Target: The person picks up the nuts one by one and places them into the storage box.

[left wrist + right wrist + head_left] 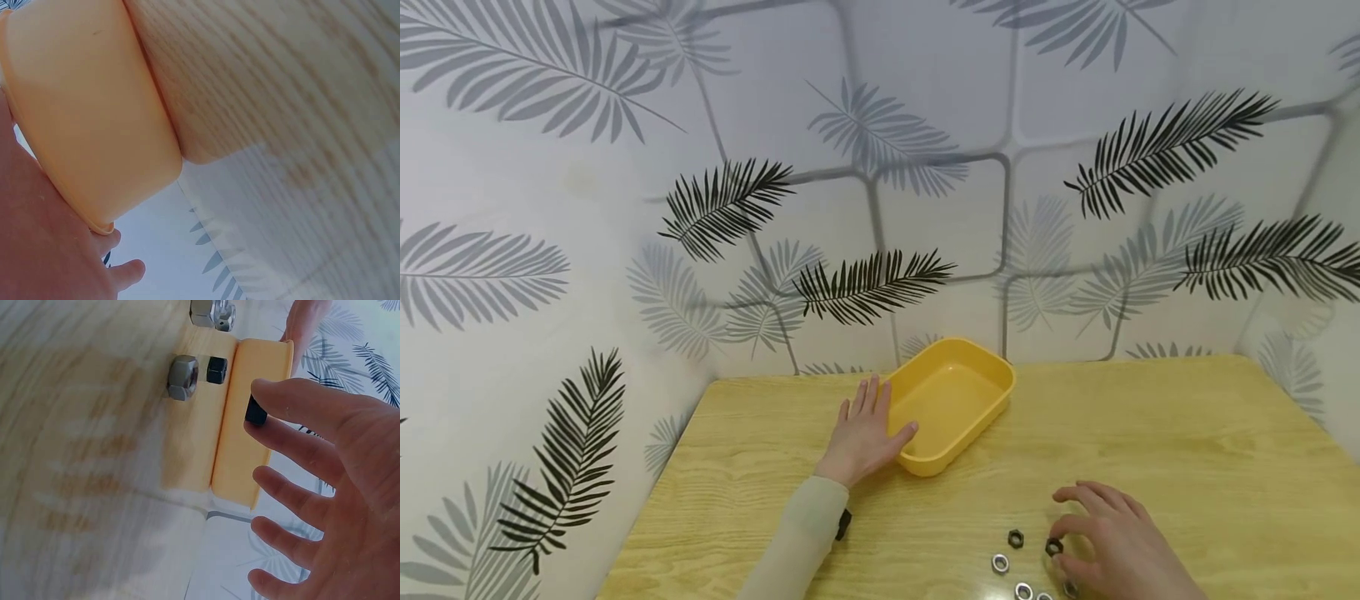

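Observation:
My left hand [859, 442] rests on the left rim of a yellow plastic tray [955, 404], its fingers straight and spread and its thumb reaching over the inside. In the left wrist view the tray's outer side wall [94, 119] stands close beside that hand. Over the table's near right, my right hand [1120, 542] pinches a black hex nut [255, 411] between thumb and index fingertip, the other fingers spread apart. Near it on the table lie another black nut [1016, 538] and several silver nuts [1000, 564], some cut off by the frame's lower edge.
The light wood-grain table [1150, 433] reaches back to a wall [940, 217] covered in a leaf pattern. The tray stands near the table's back edge. A dark band [843, 525] shows at the left wrist, under the sleeve [805, 525].

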Tool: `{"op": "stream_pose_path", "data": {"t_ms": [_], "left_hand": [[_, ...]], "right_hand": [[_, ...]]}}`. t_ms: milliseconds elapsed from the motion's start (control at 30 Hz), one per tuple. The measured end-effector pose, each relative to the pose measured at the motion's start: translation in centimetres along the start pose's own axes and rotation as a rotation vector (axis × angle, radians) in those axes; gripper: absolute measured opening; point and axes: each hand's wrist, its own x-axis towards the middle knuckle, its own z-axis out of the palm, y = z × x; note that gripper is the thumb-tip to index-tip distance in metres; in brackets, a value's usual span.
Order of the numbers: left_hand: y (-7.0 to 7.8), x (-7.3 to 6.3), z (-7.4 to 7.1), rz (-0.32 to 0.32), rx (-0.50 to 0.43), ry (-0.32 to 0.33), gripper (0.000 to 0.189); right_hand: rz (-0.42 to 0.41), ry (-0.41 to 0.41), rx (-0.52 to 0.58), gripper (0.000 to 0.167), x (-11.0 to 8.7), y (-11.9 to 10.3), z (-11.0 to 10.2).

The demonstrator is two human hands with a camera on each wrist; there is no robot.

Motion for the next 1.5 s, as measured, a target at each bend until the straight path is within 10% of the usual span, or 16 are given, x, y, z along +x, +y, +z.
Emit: {"op": "stream_pose_path", "data": {"t_ms": [1500], "left_hand": [[0.0,-0.2,0.2,0.002,-0.020,0.015,0.085]], "right_hand": [[-0.051,0.320,0.014,0.019,3.3,-0.7,-1.6]]}}
